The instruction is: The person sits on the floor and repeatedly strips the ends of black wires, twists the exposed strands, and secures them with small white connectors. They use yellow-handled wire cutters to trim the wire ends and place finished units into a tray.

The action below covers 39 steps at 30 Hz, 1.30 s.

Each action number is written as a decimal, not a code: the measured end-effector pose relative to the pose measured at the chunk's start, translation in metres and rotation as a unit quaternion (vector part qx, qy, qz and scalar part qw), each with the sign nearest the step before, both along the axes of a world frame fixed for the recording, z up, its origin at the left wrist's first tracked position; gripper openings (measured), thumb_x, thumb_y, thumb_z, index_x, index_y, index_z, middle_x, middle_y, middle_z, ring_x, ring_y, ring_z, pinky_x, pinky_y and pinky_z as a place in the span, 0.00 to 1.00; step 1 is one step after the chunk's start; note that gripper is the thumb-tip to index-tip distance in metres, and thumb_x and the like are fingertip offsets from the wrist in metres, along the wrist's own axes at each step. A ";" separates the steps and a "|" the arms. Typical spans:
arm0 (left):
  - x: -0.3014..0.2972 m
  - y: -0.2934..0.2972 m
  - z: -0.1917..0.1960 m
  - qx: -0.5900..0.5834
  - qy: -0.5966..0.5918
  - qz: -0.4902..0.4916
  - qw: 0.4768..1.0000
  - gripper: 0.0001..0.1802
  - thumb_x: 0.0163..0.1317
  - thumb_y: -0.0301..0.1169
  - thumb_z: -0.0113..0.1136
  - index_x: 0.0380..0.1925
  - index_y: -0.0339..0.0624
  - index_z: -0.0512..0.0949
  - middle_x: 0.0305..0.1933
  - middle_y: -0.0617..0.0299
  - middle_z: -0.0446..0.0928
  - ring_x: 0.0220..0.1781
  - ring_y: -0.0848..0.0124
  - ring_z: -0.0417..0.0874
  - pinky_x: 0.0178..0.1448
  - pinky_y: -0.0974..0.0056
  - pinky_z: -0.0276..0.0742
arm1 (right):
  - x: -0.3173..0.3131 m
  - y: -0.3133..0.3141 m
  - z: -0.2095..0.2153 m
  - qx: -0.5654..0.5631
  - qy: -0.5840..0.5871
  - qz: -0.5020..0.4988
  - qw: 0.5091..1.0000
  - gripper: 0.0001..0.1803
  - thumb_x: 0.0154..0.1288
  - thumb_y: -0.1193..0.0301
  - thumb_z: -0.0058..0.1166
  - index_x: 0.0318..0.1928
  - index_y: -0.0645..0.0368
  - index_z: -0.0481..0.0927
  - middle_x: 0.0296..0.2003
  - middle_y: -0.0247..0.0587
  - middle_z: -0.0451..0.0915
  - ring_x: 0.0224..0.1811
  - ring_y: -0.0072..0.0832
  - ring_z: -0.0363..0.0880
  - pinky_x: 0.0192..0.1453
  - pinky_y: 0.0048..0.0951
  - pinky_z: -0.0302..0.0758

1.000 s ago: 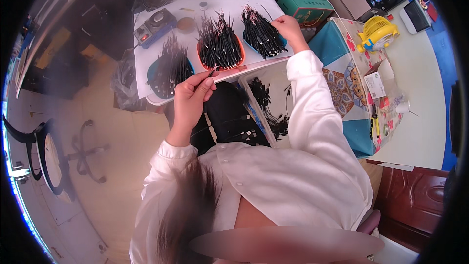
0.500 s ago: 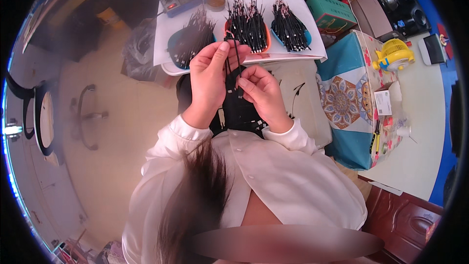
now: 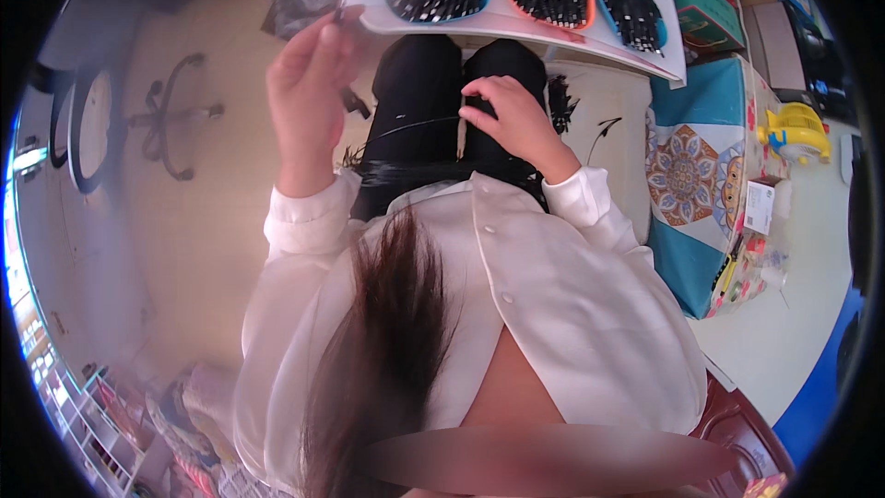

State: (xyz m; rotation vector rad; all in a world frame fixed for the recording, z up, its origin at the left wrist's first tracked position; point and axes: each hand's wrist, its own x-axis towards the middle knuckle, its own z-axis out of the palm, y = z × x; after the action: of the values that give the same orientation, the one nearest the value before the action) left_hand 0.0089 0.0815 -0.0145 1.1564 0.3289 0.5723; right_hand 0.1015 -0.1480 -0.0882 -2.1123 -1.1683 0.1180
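What our raised left hand [image 3: 309,83] pinches near the white tray [image 3: 516,26] is too blurred to tell; our right hand [image 3: 512,120], below the tray, grasps a thin black wire [image 3: 410,125].

- A green cardboard box [image 3: 705,11] stands at the far right, just beyond the corner of the white tray board.
- A small white label [image 3: 759,207] with a red stripe hangs on the right edge of the patterned blue cloth.
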 end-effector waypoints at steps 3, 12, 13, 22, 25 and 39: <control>-0.043 0.017 -0.007 -0.010 0.062 -0.002 0.998 0.12 0.71 0.28 0.52 0.43 0.29 0.79 0.30 0.66 0.73 0.25 0.81 0.64 0.29 0.75 0.61 | -0.008 0.016 -0.004 -0.138 0.136 0.065 0.979 0.11 0.62 0.66 0.60 0.38 0.61 0.80 0.28 0.43 0.80 0.30 0.37 0.79 0.38 0.33 0.75; -0.059 -0.025 -0.035 -0.257 0.040 -0.005 0.966 0.13 0.76 0.31 0.38 0.41 0.31 0.69 0.50 0.36 0.76 0.52 0.45 0.82 0.52 0.51 0.84 | -0.044 0.007 0.072 0.094 -0.024 0.061 0.993 0.04 0.56 0.75 0.62 0.29 0.59 0.78 0.24 0.38 0.74 0.29 0.33 0.74 0.30 0.31 0.71; -0.053 -0.023 -0.033 -0.259 0.027 -0.002 0.966 0.13 0.76 0.31 0.38 0.40 0.31 0.69 0.50 0.37 0.76 0.51 0.46 0.82 0.52 0.52 0.84 | -0.051 0.005 0.071 0.067 -0.036 0.104 0.992 0.05 0.54 0.74 0.62 0.28 0.58 0.77 0.25 0.37 0.75 0.31 0.35 0.74 0.32 0.32 0.73; -0.032 -0.043 -0.008 -0.094 -0.023 -0.062 0.993 0.10 0.75 0.33 0.43 0.39 0.39 0.71 0.25 0.62 0.73 0.18 0.81 0.60 0.21 0.75 0.54 | -0.075 -0.038 0.021 -0.040 0.039 0.137 0.989 0.06 0.56 0.72 0.63 0.32 0.59 0.80 0.27 0.39 0.78 0.31 0.37 0.76 0.34 0.33 0.75; -0.029 -0.062 -0.010 -0.024 -0.030 -0.051 0.998 0.08 0.74 0.31 0.46 0.40 0.39 0.73 0.22 0.68 0.67 0.19 0.85 0.59 0.21 0.78 0.52 | -0.062 -0.037 0.031 0.026 0.089 0.129 0.987 0.09 0.58 0.68 0.62 0.36 0.59 0.82 0.30 0.41 0.80 0.35 0.37 0.78 0.39 0.35 0.76; -0.028 -0.085 0.000 0.087 -0.010 -0.063 0.994 0.09 0.74 0.29 0.47 0.39 0.36 0.74 0.27 0.67 0.76 0.23 0.85 0.67 0.26 0.78 0.63 | -0.022 0.021 0.102 0.296 0.279 -0.005 0.914 0.04 0.63 0.78 0.60 0.37 0.64 0.78 0.35 0.32 0.80 0.36 0.14 0.76 0.41 0.17 0.73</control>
State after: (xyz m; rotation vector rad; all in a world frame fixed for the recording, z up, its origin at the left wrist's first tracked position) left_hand -0.0195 -0.0037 -0.0144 1.3294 0.1901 0.5089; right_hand 0.0792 -0.1270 0.0140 -1.4108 -0.7219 0.3004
